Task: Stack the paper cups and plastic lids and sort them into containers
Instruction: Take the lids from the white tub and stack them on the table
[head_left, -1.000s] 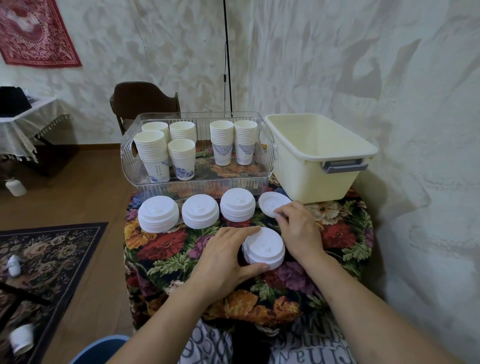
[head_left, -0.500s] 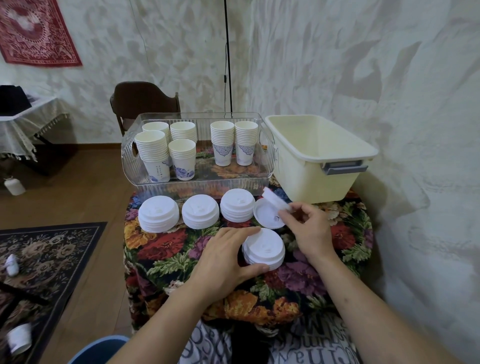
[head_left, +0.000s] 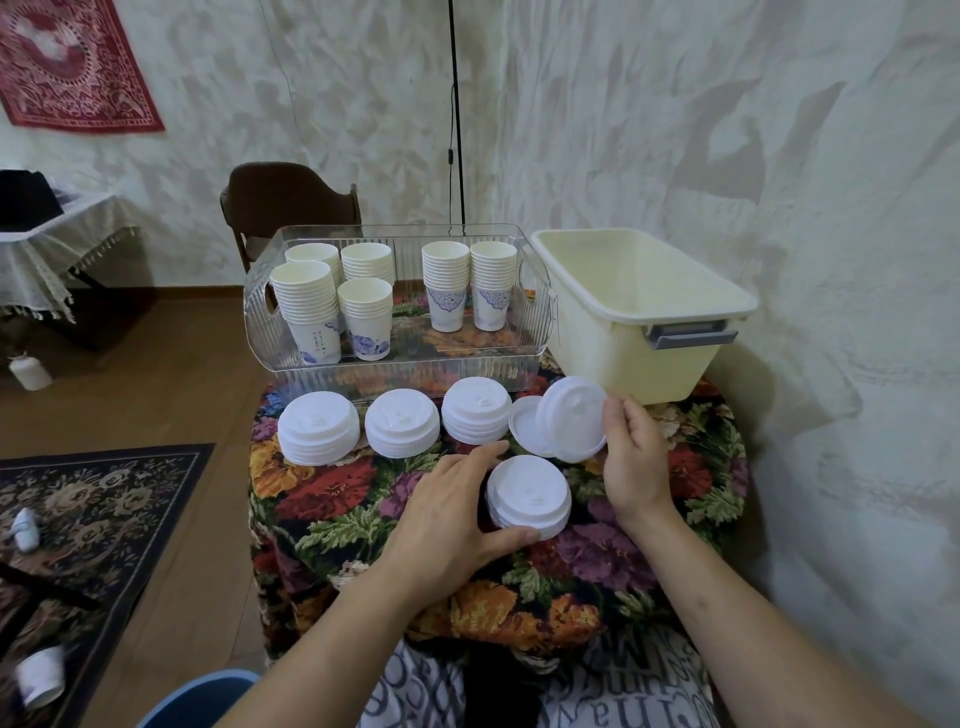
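Right hand (head_left: 631, 457) fingertips pinch rim of single lid (head_left: 570, 418), lid tilted on edge above loose lid (head_left: 525, 423) on tablecloth (head_left: 332, 493). Left hand (head_left: 447, 519) thumb and fingers cup near lid stack (head_left: 529, 496). Step in hand: lid stacking. Next, by judgement: seat held lid level on near lid stack. Cream bin (head_left: 644, 312) holds no lids; cups (head_left: 363, 296) stacked in clear tray (head_left: 395, 371).

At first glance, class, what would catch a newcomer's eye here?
The right hand holds a white lid tilted up above the floral tablecloth, while the left hand steadies a lid stack. Behind them stand a clear bin of stacked paper cups and an empty cream tub.
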